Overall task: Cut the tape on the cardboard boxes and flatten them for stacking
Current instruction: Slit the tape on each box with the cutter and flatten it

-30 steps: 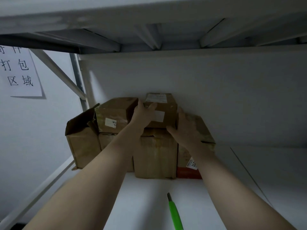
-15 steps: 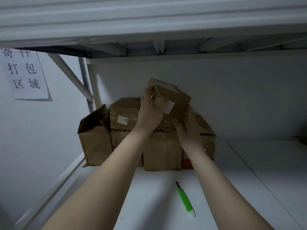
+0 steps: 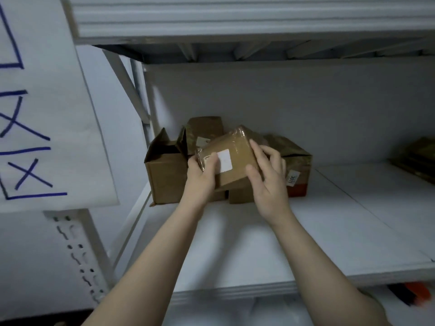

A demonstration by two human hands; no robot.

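Setting: white metal shelving bay, pale back wall, upper shelf overhead; handwritten paper sign (image 3: 47, 114) at left.
Surface: white shelf board (image 3: 329, 231), bare in front of the pile.
Pile: brown cardboard boxes (image 3: 296, 158) at the back left of the board; open-flapped box (image 3: 164, 175) at the left end.
Change: small box (image 3: 237, 156) off the top of the pile, its place a second ago; since then tipped and drawn forward, now clear of the pile.
Location: in the air, in front of the pile and above the board, tilted, top-right corner highest.
Left hand (image 3: 200, 177): wrapped round the lower left end, thumb across the front face beside the white label (image 3: 224, 161).
Right hand (image 3: 268, 182): clasped on the right edge, thumb on the front face, fingers over the side.
Meaning for task: selection done, by judgement; cutting not yet begun, this box not yet flattened.
Condition: sealed, squat, brown; glossy clear tape over the upper end and corners (seam line itself not readable); label unreadable.
Handling: probably light and rigid, judging by the easy two-handed hold.
Cutter: green-handled, on the board half a second ago; not visible now (possibly behind the forearms).
Other: flattened cardboard (image 3: 421, 156), apparently, at the far right.
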